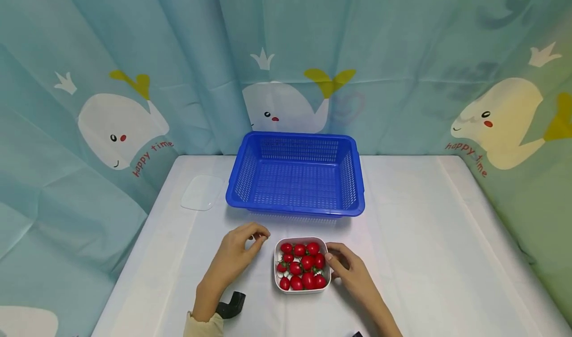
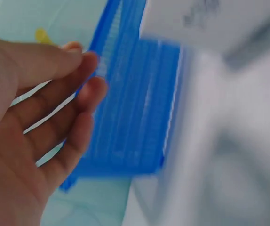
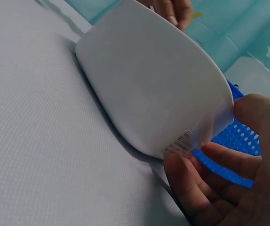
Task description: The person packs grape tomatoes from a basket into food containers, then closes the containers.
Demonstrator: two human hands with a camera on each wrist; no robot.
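A white tub (image 1: pixel 302 287) full of small red tomatoes (image 1: pixel 301 266) sits on the white table (image 1: pixel 424 237) in front of me. My right hand (image 1: pixel 335 265) holds its right side; in the right wrist view the thumb lies on the rim and the fingers (image 3: pixel 191 183) curl against the tub's wall (image 3: pixel 149 84). Just left of the tub my left hand (image 1: pixel 254 240) hovers with relaxed, slightly bent fingers (image 2: pixel 74 99), and it holds nothing. Behind the tub stands an empty blue mesh basket (image 1: pixel 295 175).
A clear plastic lid (image 1: pixel 202 192) lies flat at the table's back left, beside the basket. Teal curtains with whale prints (image 1: pixel 120 128) close in the table on three sides. The left wrist view is blurred and shows the basket (image 2: pixel 135 103).
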